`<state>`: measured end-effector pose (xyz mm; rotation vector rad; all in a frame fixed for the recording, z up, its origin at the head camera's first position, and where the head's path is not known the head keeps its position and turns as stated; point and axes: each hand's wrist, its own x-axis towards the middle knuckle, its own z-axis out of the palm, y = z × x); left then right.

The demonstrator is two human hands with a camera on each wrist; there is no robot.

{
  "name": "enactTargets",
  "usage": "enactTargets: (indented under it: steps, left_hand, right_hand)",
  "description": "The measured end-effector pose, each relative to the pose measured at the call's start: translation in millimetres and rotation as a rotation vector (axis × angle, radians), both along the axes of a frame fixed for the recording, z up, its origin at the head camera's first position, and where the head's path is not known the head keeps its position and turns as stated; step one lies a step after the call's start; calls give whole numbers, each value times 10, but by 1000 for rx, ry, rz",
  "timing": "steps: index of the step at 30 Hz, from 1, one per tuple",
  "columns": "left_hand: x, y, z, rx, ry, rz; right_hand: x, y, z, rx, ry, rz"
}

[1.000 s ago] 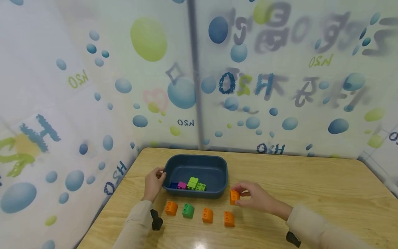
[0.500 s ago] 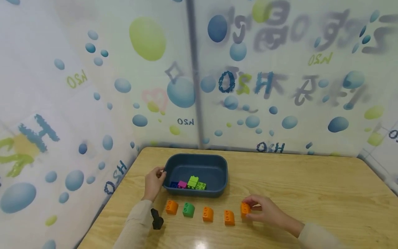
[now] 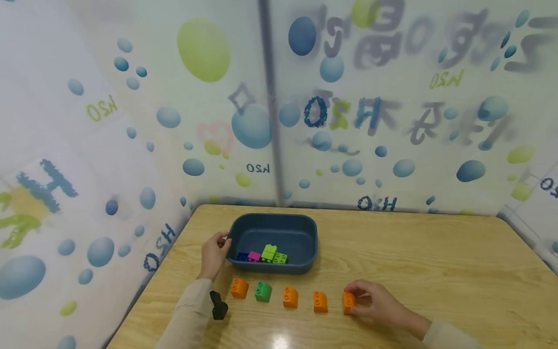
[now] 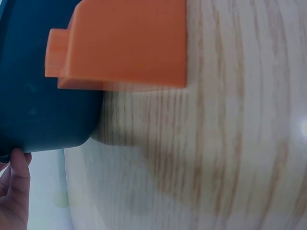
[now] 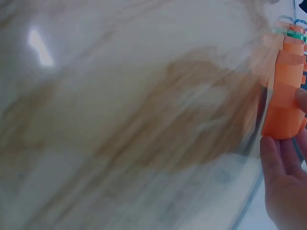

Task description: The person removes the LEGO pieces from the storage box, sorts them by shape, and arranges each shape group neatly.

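Fingers (image 3: 355, 291) pinch orange brick (image 3: 348, 302), upright on table (image 3: 436, 271), studs facing viewer.

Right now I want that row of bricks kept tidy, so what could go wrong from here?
1. The right hand grips the end brick close to the next orange brick; a sideways slip could knock that one out of line.
2. The left hand holds the bin at its rim; a tug might slide the bin toward the row just in front.

Glossy wood-grain table (image 3: 436, 261); smooth plastic bricks (image 3: 289, 296); matt tub (image 3: 305, 232).
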<state>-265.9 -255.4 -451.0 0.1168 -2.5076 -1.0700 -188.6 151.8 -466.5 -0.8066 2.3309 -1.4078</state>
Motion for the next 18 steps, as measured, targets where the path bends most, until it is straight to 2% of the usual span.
enactTargets:
  steps: [6, 18]
  left_hand:
    - [-3, 5, 4, 10, -19, 8]
    - [-2, 18, 7, 10, -36, 10]
  right_hand:
    - [36, 7, -51, -13, 77, 6]
    - [59, -13, -103, 21, 76, -28]
